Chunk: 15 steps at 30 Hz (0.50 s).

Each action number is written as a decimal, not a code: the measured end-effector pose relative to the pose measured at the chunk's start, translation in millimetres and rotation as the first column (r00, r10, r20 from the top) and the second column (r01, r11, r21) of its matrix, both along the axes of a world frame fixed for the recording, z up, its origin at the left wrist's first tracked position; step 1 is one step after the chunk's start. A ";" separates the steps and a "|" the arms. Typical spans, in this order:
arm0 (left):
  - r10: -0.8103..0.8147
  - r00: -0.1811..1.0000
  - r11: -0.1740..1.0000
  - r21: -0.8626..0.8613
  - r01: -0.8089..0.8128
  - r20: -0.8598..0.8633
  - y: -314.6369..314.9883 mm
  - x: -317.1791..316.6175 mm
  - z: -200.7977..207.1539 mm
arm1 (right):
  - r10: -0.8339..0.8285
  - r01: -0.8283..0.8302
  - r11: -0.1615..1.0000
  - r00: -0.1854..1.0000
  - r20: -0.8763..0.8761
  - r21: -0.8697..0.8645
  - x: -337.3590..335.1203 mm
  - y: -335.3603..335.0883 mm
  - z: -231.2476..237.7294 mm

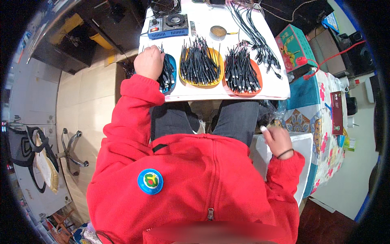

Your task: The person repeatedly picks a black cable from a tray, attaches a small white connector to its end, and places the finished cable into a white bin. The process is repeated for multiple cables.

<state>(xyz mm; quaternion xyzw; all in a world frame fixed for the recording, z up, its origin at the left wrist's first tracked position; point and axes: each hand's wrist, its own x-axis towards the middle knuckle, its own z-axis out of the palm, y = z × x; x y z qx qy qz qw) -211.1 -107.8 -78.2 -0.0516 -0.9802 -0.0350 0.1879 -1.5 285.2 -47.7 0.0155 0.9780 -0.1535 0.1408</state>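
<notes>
My left hand (pixel 149 62) is closed in a fist at the left side of a blue tray (pixel 173 65). Short black cables (pixel 167 75) lie in that tray; the hand covers part of them, and its fingertips are hidden. My right hand (pixel 278 141) is low on the right, above a white box (pixel 298 142), its fingers curled under and a small white tip showing at the thumb. What it holds, if anything, I cannot make out. A yellow tray (pixel 221 73) and an orange tray (pixel 258 77) hold bundles of black cables with plugs toward me.
On the white table (pixel 203 95) stand a blue heating device (pixel 168 27) and a small round pan (pixel 218 31). Longer black cables (pixel 252 34) trail down its right side. A green and pink carton (pixel 293 46) and a red cord (pixel 329 61) are farther right.
</notes>
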 end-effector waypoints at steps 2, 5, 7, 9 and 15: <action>-0.010 1.000 0.999 0.052 0.010 0.015 -2.4 -1.1 -1.6 | 0.094 -0.107 0.988 0.988 -0.123 -0.109 -36.1 -35.6 13.0; -0.025 0.998 0.990 0.137 0.018 0.055 -8.1 1.9 -0.8 | 0.168 -0.230 0.944 0.952 -0.256 -0.236 -92.7 -81.0 16.5; -0.019 0.997 0.985 0.175 0.006 0.070 -10.4 4.8 -0.1 | 0.146 -0.219 0.948 0.945 -0.293 -0.232 -136.0 -112.5 9.8; 0.033 0.990 0.971 0.230 -0.064 0.134 -10.7 6.4 0.5 | 0.114 -0.141 0.987 0.945 -0.306 -0.070 -167.8 -137.5 3.3; 0.012 0.984 0.849 0.518 -0.104 0.179 -18.2 6.3 6.2 | -0.011 0.028 0.995 0.984 -0.175 0.093 -210.1 -168.1 -16.4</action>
